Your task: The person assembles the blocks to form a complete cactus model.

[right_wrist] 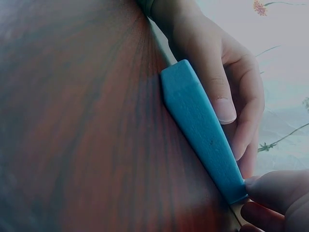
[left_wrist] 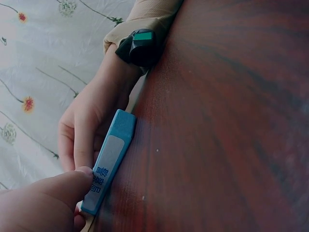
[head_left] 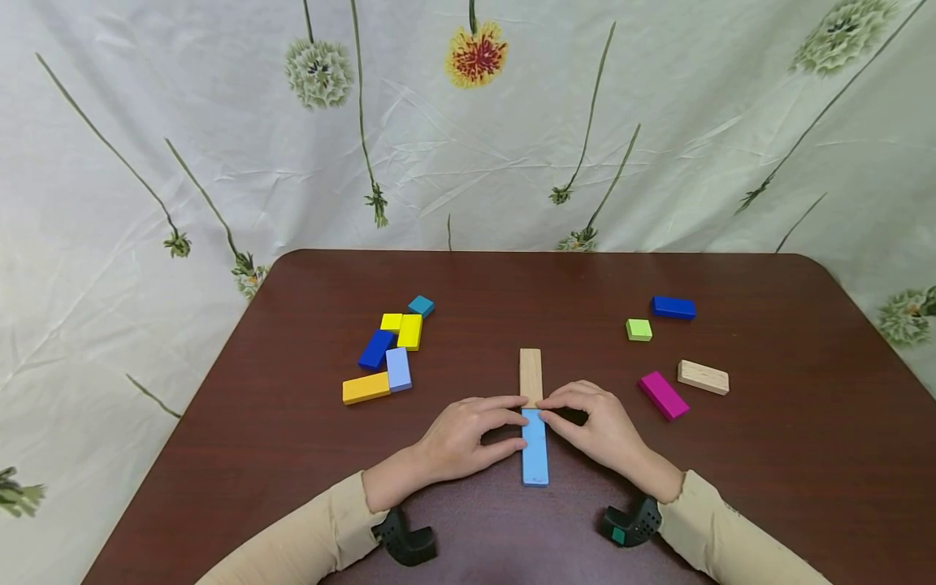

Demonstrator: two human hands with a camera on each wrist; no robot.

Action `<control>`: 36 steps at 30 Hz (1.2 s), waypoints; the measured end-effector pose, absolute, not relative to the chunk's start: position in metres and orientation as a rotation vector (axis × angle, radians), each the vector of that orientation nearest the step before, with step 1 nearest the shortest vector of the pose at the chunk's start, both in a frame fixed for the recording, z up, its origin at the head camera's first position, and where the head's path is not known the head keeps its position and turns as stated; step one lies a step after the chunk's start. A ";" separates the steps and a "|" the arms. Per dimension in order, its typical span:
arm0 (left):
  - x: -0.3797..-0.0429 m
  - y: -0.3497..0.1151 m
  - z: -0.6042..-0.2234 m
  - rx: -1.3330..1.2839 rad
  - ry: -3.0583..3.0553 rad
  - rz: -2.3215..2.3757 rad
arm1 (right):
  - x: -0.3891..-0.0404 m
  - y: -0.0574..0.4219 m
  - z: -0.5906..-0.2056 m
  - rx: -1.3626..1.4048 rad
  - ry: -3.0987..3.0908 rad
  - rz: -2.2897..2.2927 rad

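Observation:
A long light-blue block (head_left: 535, 463) lies on the table, lined up end to end with a natural wooden block (head_left: 530, 374) beyond it. My left hand (head_left: 464, 435) touches the pair from the left, its thumb beside the blue block and its forefinger at the wooden one. From the right, my right hand (head_left: 600, 422) rests its thumb and forefinger near the joint between them. In the left wrist view, the blue block (left_wrist: 123, 126) carries a pale label with characters on one side, and the left thumb (left_wrist: 72, 186) presses there.
Several blocks lie at the left, among them an orange block (head_left: 366, 388), a dark-blue block (head_left: 376, 349) and a yellow block (head_left: 410, 333). At the right lie a magenta block (head_left: 664, 396), a wooden block (head_left: 704, 377), a green cube (head_left: 639, 330) and a blue block (head_left: 673, 307).

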State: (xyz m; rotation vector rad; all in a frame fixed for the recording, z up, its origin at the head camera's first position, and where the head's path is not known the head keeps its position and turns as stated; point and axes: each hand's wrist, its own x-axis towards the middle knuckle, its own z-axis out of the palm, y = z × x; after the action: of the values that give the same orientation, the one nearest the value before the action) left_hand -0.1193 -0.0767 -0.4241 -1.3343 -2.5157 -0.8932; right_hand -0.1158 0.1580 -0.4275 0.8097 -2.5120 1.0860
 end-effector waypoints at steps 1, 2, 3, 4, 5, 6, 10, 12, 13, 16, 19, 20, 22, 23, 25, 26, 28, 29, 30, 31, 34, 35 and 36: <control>-0.119 -0.077 -0.424 -1.334 -2.517 -0.890 | -0.116 0.158 -0.427 0.810 -2.512 1.087; -0.119 -0.077 -0.424 -1.334 -2.517 -0.886 | -0.116 0.158 -0.427 0.810 -2.513 1.088; -0.119 -0.077 -0.424 -1.334 -2.519 -0.882 | -0.116 0.158 -0.427 0.810 -2.514 1.088; -0.119 -0.077 -0.424 -1.333 -2.521 -0.879 | -0.116 0.158 -0.427 0.809 -2.514 1.088; -0.119 -0.077 -0.424 -1.334 -2.521 -0.873 | -0.116 0.158 -0.427 0.808 -2.514 1.087; -0.119 -0.077 -0.424 -1.334 -2.522 -0.872 | -0.116 0.158 -0.427 0.806 -2.515 1.086; -0.119 -0.077 -0.424 -1.338 -2.516 -0.872 | -0.116 0.158 -0.428 0.798 -2.513 1.084; -0.119 -0.077 -0.424 -1.339 -2.509 -0.875 | -0.116 0.157 -0.428 0.795 -2.512 1.085; -0.119 -0.077 -0.424 -1.340 -2.504 -0.875 | -0.116 0.157 -0.428 0.795 -2.511 1.087; -0.120 -0.077 -0.424 -1.348 -2.495 -0.870 | -0.116 0.158 -0.428 0.795 -2.511 1.088; -0.119 -0.077 -0.424 -1.350 -2.504 -0.867 | -0.116 0.158 -0.428 0.792 -2.515 1.086; -0.119 -0.077 -0.424 -1.351 -2.506 -0.864 | -0.116 0.158 -0.428 0.790 -2.517 1.085; -0.119 -0.077 -0.424 -1.349 -2.510 -0.860 | -0.116 0.158 -0.428 0.788 -2.520 1.085; -0.119 -0.077 -0.424 -1.347 -2.511 -0.861 | -0.116 0.158 -0.428 0.787 -2.521 1.085; -0.119 -0.077 -0.424 -1.345 -2.507 -0.859 | -0.115 0.158 -0.427 0.786 -2.523 1.084; -0.119 -0.077 -0.424 -1.343 -2.507 -0.861 | -0.115 0.158 -0.427 0.786 -2.524 1.083; -0.119 -0.077 -0.424 -1.340 -2.507 -0.864 | -0.115 0.158 -0.427 0.784 -2.526 1.083; -0.119 -0.077 -0.424 -1.339 -2.508 -0.865 | -0.115 0.157 -0.427 0.783 -2.527 1.083; -0.119 -0.077 -0.424 -1.338 -2.509 -0.865 | -0.115 0.157 -0.427 0.782 -2.528 1.083; -0.119 -0.076 -0.424 -1.335 -2.511 -0.867 | -0.115 0.157 -0.427 0.781 -2.529 1.083; -0.119 -0.076 -0.424 -1.339 -2.502 -0.861 | -0.115 0.157 -0.427 0.779 -2.528 1.087; -0.119 -0.076 -0.424 -1.340 -2.500 -0.859 | -0.115 0.157 -0.427 0.780 -2.529 1.089; -0.119 -0.076 -0.424 -1.342 -2.494 -0.855 | -0.115 0.158 -0.427 0.780 -2.530 1.091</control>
State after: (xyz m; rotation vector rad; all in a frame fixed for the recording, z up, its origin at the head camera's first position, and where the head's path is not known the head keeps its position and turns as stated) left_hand -0.1189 -0.0762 -0.4240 -1.3424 -2.4939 -0.8554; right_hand -0.1154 0.1576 -0.4270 0.7798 -2.5296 1.0907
